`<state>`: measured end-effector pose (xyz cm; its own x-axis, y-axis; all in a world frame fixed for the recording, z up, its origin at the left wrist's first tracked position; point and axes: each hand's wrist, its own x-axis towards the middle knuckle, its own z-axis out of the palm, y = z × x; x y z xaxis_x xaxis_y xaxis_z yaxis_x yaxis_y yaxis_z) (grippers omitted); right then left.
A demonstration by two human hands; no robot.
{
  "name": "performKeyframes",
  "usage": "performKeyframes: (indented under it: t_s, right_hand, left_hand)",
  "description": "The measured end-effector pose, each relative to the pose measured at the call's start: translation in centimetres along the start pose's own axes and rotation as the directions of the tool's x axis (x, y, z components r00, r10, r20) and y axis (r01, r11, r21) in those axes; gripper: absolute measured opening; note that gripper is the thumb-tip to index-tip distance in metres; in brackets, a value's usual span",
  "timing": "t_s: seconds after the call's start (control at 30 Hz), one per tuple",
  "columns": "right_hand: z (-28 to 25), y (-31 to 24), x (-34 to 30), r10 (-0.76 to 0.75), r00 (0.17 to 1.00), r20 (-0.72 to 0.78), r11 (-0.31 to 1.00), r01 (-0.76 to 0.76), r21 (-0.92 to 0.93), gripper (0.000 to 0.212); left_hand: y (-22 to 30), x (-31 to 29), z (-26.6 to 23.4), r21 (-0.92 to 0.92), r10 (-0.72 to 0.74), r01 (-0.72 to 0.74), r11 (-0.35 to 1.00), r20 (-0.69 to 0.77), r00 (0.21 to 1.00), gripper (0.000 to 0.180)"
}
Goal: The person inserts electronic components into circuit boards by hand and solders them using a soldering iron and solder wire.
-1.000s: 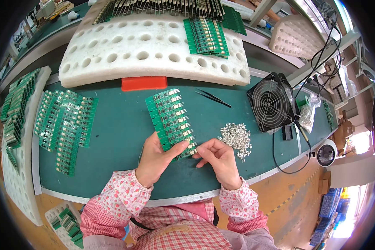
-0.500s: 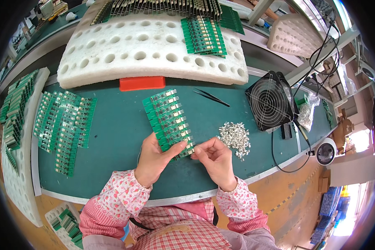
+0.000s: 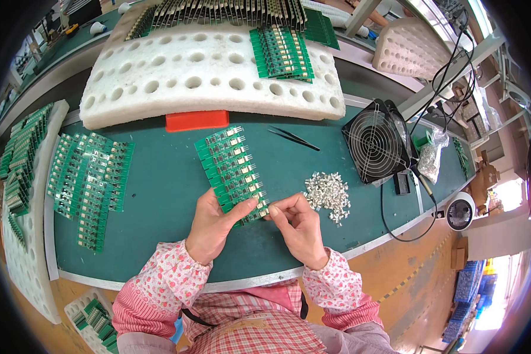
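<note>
A green circuit board panel (image 3: 230,168) with a row of pale components and pins along its right side slants over the mat. Its lower end is gripped by my left hand (image 3: 213,223), the thumb lying across the top. My right hand (image 3: 298,221) is closed in a pinch at the panel's lower right edge; whatever sits between those fingertips is too small to make out. Just beyond the right hand lies a heap of small silvery-white parts (image 3: 329,196). Black tweezers (image 3: 295,138) rest farther back on the mat.
More board panels (image 3: 91,183) lie at the left, beside a foam slab (image 3: 26,265) loaded with boards. A larger white foam block (image 3: 177,76) holds boards at the back, above a red tray (image 3: 196,121). A black fan (image 3: 374,144) stands at the right, near a cable.
The whole view has shifted slightly. My left hand still grips the panel, and my right hand remains pinched at its lower right edge.
</note>
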<state>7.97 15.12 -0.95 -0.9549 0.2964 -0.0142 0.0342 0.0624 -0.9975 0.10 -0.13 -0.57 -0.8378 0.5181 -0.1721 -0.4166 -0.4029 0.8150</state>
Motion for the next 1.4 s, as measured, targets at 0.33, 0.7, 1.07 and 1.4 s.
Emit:
performKeyframes:
  t_s: [0.33,0.7,1.07,1.4]
  right_hand:
    - [-0.2,-0.8,0.2,0.094,0.995,0.045,0.996,-0.094,-0.006,0.016]
    - [0.0,-0.4,0.0,0.082,0.996,0.047,0.996,-0.084,0.027,0.018]
    - [-4.0,-1.6,-2.9,0.099,0.992,-0.075,0.995,-0.100,0.002,0.023]
    - [-25.0,-0.1,-4.0,0.077,0.712,-0.698,0.942,0.177,0.284,0.050]
  left_hand:
    - [0.2,-0.1,0.4,0.001,0.053,-0.053,0.999,-0.032,0.998,0.024]
    - [0.0,-0.2,0.3,0.021,0.073,-0.073,0.997,-0.001,0.997,0.023]
    - [0.0,-0.3,-0.1,0.082,0.018,-0.021,0.996,0.048,0.999,0.031]
    - [3.9,0.6,-2.2,0.342,-0.139,0.067,0.937,0.189,0.972,0.034]
